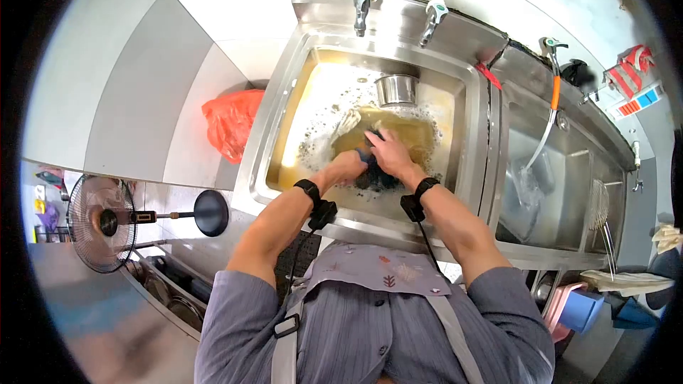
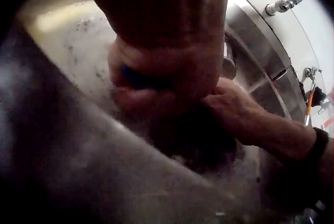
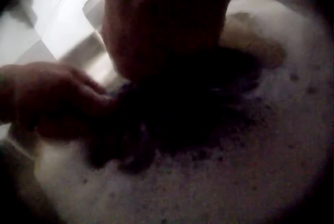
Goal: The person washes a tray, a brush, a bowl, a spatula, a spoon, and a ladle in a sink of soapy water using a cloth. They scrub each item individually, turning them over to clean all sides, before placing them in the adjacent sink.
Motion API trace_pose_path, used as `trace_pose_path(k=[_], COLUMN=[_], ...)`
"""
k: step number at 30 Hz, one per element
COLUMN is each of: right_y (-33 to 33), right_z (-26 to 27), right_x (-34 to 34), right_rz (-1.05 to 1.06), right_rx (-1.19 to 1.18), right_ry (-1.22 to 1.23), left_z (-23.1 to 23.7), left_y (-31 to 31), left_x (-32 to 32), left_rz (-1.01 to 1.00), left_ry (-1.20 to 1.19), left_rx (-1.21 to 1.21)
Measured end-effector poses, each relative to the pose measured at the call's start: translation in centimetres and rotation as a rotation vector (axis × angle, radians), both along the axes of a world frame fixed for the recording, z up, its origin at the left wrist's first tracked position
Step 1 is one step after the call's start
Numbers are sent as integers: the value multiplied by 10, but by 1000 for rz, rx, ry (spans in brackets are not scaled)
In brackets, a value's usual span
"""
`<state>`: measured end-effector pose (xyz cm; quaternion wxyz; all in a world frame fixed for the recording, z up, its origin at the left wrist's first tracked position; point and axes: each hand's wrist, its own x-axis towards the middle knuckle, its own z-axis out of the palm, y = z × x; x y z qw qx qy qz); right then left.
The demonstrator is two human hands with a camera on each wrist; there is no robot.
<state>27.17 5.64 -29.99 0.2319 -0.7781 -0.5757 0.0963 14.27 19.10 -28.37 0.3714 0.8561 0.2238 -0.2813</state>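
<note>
A dark cloth (image 1: 383, 176) lies bunched in the soapy water of the sink basin (image 1: 284, 110), partly sunk. My left hand (image 1: 347, 166) is curled round a bluish part of it; in the left wrist view blue (image 2: 143, 79) shows inside the fist. To its right, my right hand (image 1: 393, 155) holds the same cloth, a dark fold showing between thumb and fingers. The right wrist view is dim, with the cloth a black mass (image 3: 177, 119) below the hand. Much of both hands' undersides is hidden.
A metal pot (image 1: 397, 90) stands in the foam at the basin's back, and a pale cloth (image 1: 348, 122) floats left of it. Two taps (image 1: 361, 14) hang over the rear edge. Another sink (image 1: 548, 171) with a hose adjoins on the right. An orange bag (image 1: 233, 124) lies left.
</note>
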Motion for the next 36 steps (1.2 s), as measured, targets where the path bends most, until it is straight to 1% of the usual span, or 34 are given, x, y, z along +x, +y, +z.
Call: trace_pose_path(k=[1,2,4,5,6,7,8,9,10,11,12,13,14,16,17,18,20,22,23,24,25,26,27,28,29,30,31,32,33,34,35,36], right_y=[-1,0,6,6,6,7,10,12,10,5,-2,-7,-8,-9,-7,-7,-4,-3,-5,-6,-6,-8,-8,-9,-9,-9,-8,-4,4,11,6,4], right_z=[-13,-25,-24,-24,-27,-30,-33,-28,-25,-23,-20,0,1,-8,-21,-23,-25,-22,-20,-14,-6,2,12,20,29,37,41,25,29,34,25,22], right_x=[5,12,22,23,26,27,30,31,28,22,16,5,-3,-12,-10,-7,6,12,15,17,18,18,16,11,4,-6,-16,-23,-28,-30,-23,-17], right_rz=[-82,-80,-230,-236,-235,-366,-493,-542,-540,-416,-292,-196,-203,26,-15,-17,-100,-103,-88,-75,-38,-43,-27,-7,-5,-46,-84,-134,-240,-346,-325,-368], right_rx=[8,8,-35,-35,-34,-102,-166,-303,-303,-147,4,54,48,148,166,165,40,45,-12,-67,-148,-147,-244,-346,-346,-254,-163,-22,-182,-339,-315,-346], right_ry=[54,60,11,-60,-63,-5,52,146,144,114,85,111,112,-39,-44,-40,98,89,25,-39,-143,-144,-309,-473,-475,-388,-300,-35,345,725,908,930], left_z=[16,7,-3,-7,22,37,40,38,35,32,26,17,9,-13,-38,-33,-21,-27,-29,-13,19,39,43,45,47,29,-6,-25,10,23,32,33], left_y=[-3,-2,-1,2,1,1,7,14,17,17,16,13,9,2,-2,-4,-4,7,10,11,10,11,15,19,22,23,23,19,-2,-8,-13,-16], left_x=[-6,-9,-10,-12,-15,-20,-18,-15,-13,-11,-7,-4,-5,-6,2,-2,-14,-21,-23,-24,-25,-24,-22,-20,-19,-18,-15,-13,-8,-9,-10,-10], left_rz=[107,109,24,25,78,130,133,124,114,115,123,127,120,-211,15,13,-57,-62,-73,-75,12,96,91,151,213,214,413,607,647,644,421,201], left_ry=[-97,-91,-490,-493,-410,-323,-325,-181,-36,-40,4,50,52,-445,-143,-139,-387,-361,-336,-337,-162,14,12,77,141,139,22,-99,-40,-40,-21,-6], left_rx=[-29,-27,178,179,111,43,49,22,-9,-11,-64,-120,-126,-4,-6,-7,100,98,94,95,10,-74,-70,-128,-186,-186,-533,-880,-748,-748,-650,-548])
